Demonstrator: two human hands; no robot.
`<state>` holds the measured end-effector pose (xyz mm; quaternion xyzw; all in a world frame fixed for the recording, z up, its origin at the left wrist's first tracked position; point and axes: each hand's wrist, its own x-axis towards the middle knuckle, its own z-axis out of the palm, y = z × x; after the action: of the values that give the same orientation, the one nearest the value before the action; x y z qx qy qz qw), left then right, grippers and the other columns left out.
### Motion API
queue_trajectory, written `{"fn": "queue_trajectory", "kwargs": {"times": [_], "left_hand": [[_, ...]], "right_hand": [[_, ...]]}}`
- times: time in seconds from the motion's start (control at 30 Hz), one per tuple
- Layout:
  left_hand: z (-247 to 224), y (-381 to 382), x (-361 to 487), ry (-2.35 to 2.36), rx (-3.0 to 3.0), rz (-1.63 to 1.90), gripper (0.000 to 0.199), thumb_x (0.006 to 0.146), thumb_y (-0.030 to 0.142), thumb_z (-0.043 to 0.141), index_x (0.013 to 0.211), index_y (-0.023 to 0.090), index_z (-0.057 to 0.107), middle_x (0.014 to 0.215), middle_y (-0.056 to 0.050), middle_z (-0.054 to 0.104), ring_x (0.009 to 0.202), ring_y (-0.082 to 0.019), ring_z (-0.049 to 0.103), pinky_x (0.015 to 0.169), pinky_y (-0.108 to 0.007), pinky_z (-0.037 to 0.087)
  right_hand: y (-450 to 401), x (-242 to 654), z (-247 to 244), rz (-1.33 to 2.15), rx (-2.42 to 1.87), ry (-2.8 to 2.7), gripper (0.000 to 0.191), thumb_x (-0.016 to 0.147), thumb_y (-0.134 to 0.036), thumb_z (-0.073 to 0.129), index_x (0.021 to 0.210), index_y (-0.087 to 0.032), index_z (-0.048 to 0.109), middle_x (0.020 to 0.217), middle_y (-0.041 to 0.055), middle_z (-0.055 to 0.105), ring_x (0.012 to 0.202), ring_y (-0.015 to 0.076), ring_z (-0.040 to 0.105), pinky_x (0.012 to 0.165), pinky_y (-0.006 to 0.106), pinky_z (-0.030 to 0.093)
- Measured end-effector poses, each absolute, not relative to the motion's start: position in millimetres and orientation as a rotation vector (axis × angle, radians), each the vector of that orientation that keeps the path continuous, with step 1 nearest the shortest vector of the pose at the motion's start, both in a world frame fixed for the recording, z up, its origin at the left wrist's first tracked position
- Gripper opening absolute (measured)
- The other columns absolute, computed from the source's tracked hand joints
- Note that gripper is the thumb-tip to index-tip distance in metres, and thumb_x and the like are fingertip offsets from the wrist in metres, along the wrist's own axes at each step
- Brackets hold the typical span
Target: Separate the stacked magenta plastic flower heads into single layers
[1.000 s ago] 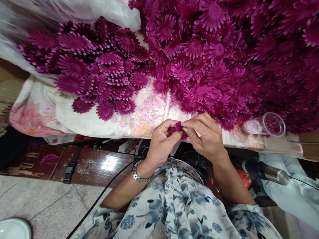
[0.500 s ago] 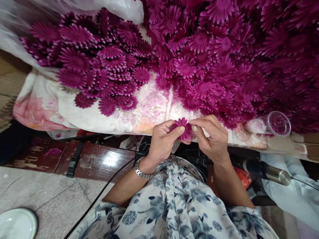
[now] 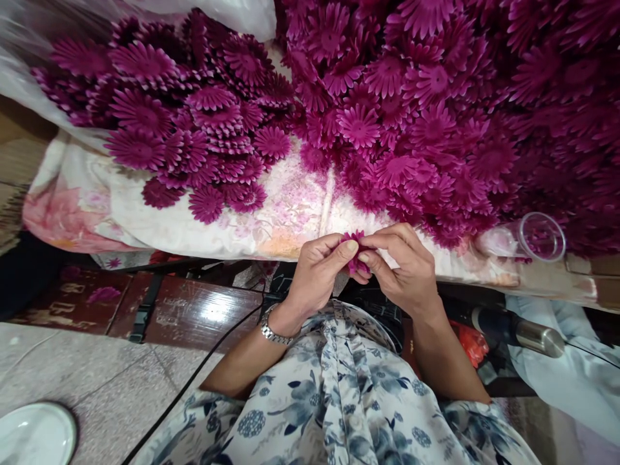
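A small magenta artificial flower (image 3: 359,263) is held between my two hands above the near edge of the cloth. My left hand (image 3: 320,265) pinches it, thumb on its face. The thumb and forefinger of my right hand (image 3: 404,263) close on the flower's right side. Part of the flower is hidden behind my fingers. Beyond the hands lies a big heap of loose magenta flower heads (image 3: 402,129), with a second group of stacked flower heads (image 3: 194,123) to the left.
A flowered cloth (image 3: 217,237) covers the table. A clear plastic cup (image 3: 542,236) lies tipped at the right edge. Clear plastic sheeting (image 3: 232,16) sits at the far left. Below are a dark red bench (image 3: 194,310), a steel-capped bottle (image 3: 537,337) and a white round lid-like object (image 3: 33,433).
My right hand has moved slightly left, and its fingertips now close on the flower. The flower's petals look bunched and tilted, where before its face lay spread open.
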<state>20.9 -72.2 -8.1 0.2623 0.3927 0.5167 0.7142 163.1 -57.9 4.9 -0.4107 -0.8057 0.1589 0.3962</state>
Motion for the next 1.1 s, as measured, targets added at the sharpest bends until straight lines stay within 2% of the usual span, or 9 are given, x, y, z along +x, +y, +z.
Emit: {"fn": "queue_trajectory", "kwargs": {"times": [0.17, 0.37, 0.47, 0.7, 0.87, 0.97, 1.1], "left_hand": [[-8, -74, 20, 0.87, 0.554, 1.119, 0.027, 0.066, 0.04, 0.076, 0.063, 0.015, 0.064, 0.055, 0.001, 0.059, 0.049, -0.013, 0.057, 0.05, -0.026, 0.051], [-6, -72, 25, 0.985, 0.407, 1.302, 0.038, 0.06, 0.033, 0.078, 0.046, 0.014, 0.048, 0.047, 0.005, 0.036, 0.047, -0.005, 0.033, 0.045, -0.018, 0.034], [-3, -71, 26, 1.017, 0.393, 1.339, 0.039, 0.06, 0.03, 0.076, 0.045, 0.015, 0.044, 0.048, 0.005, 0.032, 0.049, -0.006, 0.029, 0.047, -0.018, 0.031], [-2, -69, 20, 1.055, 0.505, 1.374, 0.032, 0.062, 0.031, 0.075, 0.047, 0.014, 0.053, 0.048, 0.004, 0.037, 0.051, -0.007, 0.031, 0.05, -0.021, 0.03], [-9, -71, 15, 1.002, 0.645, 1.309, 0.019, 0.067, 0.031, 0.075, 0.062, 0.015, 0.066, 0.055, 0.002, 0.052, 0.054, -0.008, 0.043, 0.054, -0.02, 0.038], [-10, -71, 16, 0.959, 0.574, 1.254, 0.014, 0.063, 0.026, 0.076, 0.071, 0.016, 0.069, 0.065, 0.0, 0.062, 0.061, -0.011, 0.053, 0.06, -0.022, 0.045], [-7, -69, 23, 1.035, 0.438, 1.311, 0.011, 0.056, 0.018, 0.074, 0.064, 0.015, 0.067, 0.06, 0.002, 0.062, 0.057, -0.009, 0.053, 0.058, -0.021, 0.046]], "right_hand": [[-56, 165, 1, 0.328, -1.077, -2.102, 0.007, 0.084, -0.017, 0.059, 0.089, -0.02, 0.062, 0.078, 0.0032, 0.062, 0.075, 0.0157, 0.058, 0.068, 0.031, 0.049], [-59, 154, 2, 0.077, -1.073, -2.062, 0.005, 0.084, -0.015, 0.056, 0.081, -0.019, 0.059, 0.073, 0.004, 0.061, 0.071, 0.0159, 0.055, 0.067, 0.032, 0.045], [-58, 151, 1, -0.004, -1.039, -2.069, 0.005, 0.082, -0.013, 0.057, 0.082, -0.018, 0.057, 0.074, 0.0043, 0.062, 0.073, 0.0166, 0.057, 0.069, 0.033, 0.043], [-58, 152, 5, -0.04, -1.036, -2.094, 0.006, 0.082, -0.014, 0.055, 0.083, -0.02, 0.056, 0.075, 0.0035, 0.062, 0.073, 0.0162, 0.055, 0.069, 0.033, 0.041], [-57, 153, 9, 0.017, -1.089, -2.112, 0.007, 0.083, -0.016, 0.054, 0.078, -0.018, 0.057, 0.07, 0.0046, 0.058, 0.069, 0.0176, 0.051, 0.065, 0.034, 0.039], [-56, 154, 9, 0.005, -1.119, -2.151, 0.009, 0.085, -0.017, 0.053, 0.078, -0.018, 0.058, 0.071, 0.0046, 0.058, 0.07, 0.0182, 0.05, 0.066, 0.034, 0.039], [-59, 151, 4, 0.04, -1.133, -2.189, 0.008, 0.086, -0.018, 0.053, 0.08, -0.018, 0.059, 0.073, 0.0051, 0.059, 0.072, 0.0184, 0.051, 0.068, 0.035, 0.04]]}}
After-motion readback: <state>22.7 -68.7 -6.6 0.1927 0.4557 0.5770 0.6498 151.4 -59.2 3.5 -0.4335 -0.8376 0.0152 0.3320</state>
